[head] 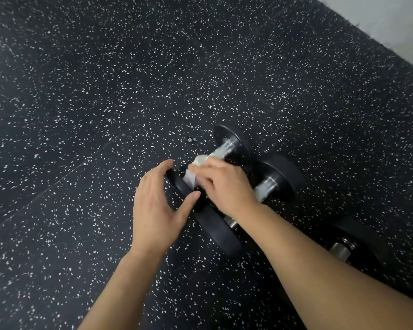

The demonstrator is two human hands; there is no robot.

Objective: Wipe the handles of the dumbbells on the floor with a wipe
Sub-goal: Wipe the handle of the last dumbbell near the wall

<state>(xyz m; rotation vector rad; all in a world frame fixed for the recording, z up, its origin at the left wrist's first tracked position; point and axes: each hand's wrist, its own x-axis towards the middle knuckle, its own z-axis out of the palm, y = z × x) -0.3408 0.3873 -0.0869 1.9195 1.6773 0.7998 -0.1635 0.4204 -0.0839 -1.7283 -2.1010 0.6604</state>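
Three black dumbbells with chrome handles lie side by side on the floor. The farthest dumbbell (229,142) has its near end plate held between the thumb and fingers of my left hand (159,206). My right hand (224,184) grips a white wipe (196,167) wrapped around that dumbbell's chrome handle (221,151). The middle dumbbell (281,179) lies partly under my right wrist. A third dumbbell (343,248) shows at the lower right, partly hidden by my right forearm.
The floor (105,115) is black rubber matting with white speckles and visible tile seams. A pale wall or bare floor strip (391,22) runs along the top right corner. Two small dark bits (191,139) lie on the mat beyond the dumbbells.
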